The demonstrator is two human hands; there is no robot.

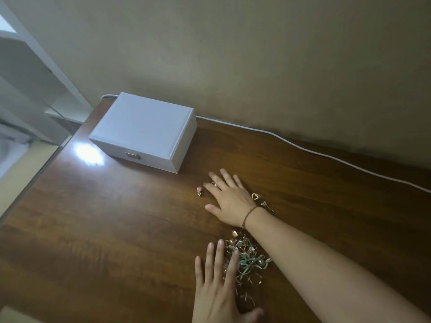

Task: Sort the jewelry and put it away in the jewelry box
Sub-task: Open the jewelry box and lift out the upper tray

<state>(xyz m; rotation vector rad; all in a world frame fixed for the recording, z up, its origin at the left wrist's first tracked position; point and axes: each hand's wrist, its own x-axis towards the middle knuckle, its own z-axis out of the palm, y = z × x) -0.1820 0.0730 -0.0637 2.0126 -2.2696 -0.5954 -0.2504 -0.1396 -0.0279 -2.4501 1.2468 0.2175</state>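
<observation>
Fingers of both hands lay straight and spread: right hand flat on glossy wooden table, left hand touching tangled jewelry pile. Closed rectangular white jewelry box stood at 11 o'clock.

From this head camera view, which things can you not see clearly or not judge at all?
- Inside of the jewelry box: hidden, its lid is shut.
- Jewelry pile: tangled and small; single pieces cannot be told apart, and the left hand covers part of it.
- Table under the right hand: covered by the flat palm.
- White cable: both ends are out of sight, one behind the box, one past the right edge.
</observation>
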